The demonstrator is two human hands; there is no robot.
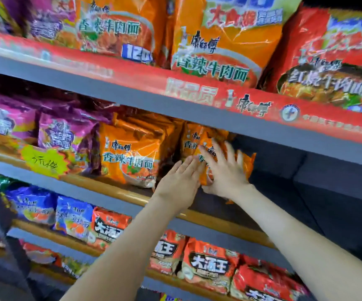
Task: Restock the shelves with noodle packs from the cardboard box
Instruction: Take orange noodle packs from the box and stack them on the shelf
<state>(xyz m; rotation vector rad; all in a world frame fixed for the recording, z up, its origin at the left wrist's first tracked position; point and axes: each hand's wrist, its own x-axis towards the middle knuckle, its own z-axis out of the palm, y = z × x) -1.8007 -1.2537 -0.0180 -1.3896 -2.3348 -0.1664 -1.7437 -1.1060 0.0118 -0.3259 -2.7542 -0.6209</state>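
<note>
Head view, centre of frame: both hands on one orange noodle pack [246,162] standing on the middle shelf [219,223], just under the grey edge of the shelf above.

Left hand [181,178]: released, fingers straight and together, fingertips against the left side of the pack.

Right hand [225,170]: released, fingers [230,152] spread and straight, palm flat on the front face of the pack. The thumb lies at the pack's lower left edge, next to the left hand. No curl round the pack visible.

Pack position: upright, tilted slightly. It touches a second orange pack [192,135] standing behind and to its left. The dark back panel [295,170] of the shelf shows to its right.

Same shelf, leftward: another orange pack [132,157] facing front, then purple packs [65,135], then a yellow starburst price tag [45,162] on the wooden rail.

Upper part of frame: the top shelf carries a red printed strip [251,105] along its front. Large orange packs [215,51] stand on it, with a red pack [328,70] at upper right.

Lower part of frame: blue packs [34,205] at left, red packs [208,266] at bottom centre and right.

Edges of the frame are blurred; small print is not legible.
</note>
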